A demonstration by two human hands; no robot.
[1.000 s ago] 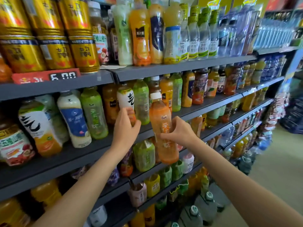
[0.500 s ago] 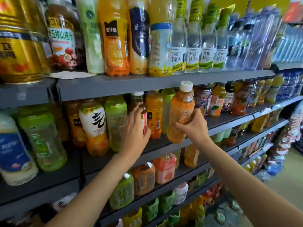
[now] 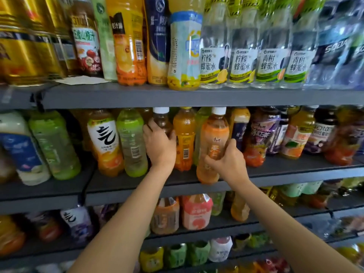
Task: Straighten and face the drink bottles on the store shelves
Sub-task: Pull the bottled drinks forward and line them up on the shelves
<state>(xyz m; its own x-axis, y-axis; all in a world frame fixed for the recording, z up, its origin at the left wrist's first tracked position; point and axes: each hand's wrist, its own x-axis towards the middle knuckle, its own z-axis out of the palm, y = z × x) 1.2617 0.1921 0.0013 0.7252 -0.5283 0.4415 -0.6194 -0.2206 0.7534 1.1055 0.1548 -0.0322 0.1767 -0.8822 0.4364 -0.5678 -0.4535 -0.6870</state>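
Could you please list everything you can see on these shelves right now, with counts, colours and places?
Gold cans: several, gold, top shelf left.
Clear bottles: four, white-green labels, top shelf right.
Soda bottles: count unclear, blue, top shelf far right.
Green bottles: two, middle shelf left.
Orange bottle: one, white cap, middle shelf front edge, held.
Brown bottle: one, white cap, middle shelf, held.
Lower shelves: mixed bottles, blurred.
Left hand: grips brown bottle.
Right hand: grips orange bottle.

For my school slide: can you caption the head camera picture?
Right hand sets an orange tea bottle on the shelf.
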